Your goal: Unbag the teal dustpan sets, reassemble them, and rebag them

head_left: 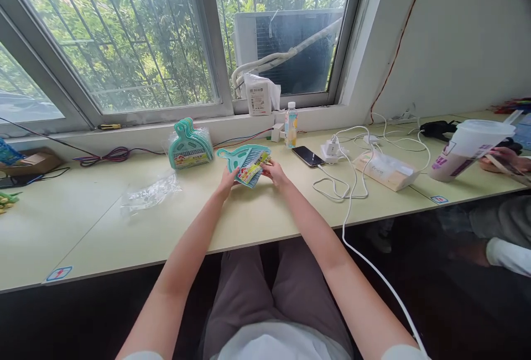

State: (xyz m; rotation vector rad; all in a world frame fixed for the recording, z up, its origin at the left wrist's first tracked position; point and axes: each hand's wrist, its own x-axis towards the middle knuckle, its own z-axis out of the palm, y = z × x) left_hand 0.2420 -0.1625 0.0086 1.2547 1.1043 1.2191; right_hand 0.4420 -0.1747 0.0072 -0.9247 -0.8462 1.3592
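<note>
A small teal dustpan and brush set point(249, 164) with a yellow printed label is held just above the table in front of me. Its handle end points left, and the brush bristles show along the lower side. My left hand point(228, 181) grips the near left edge, thumb on top. The right end is pinched by my right hand point(274, 173), its fingers closed by the label. Further left stands a stack of similar teal dustpan sets point(189, 147), partly in clear plastic. A crumpled clear plastic bag point(151, 193) lies in front of that stack.
A phone point(307, 156), a bottle point(291, 125), a charger with white cables point(332, 150) and a tissue pack point(385, 171) are to the right. Beyond stands a large cup point(468, 150) near another person's hand point(504, 160). A cable runs over the table's front edge.
</note>
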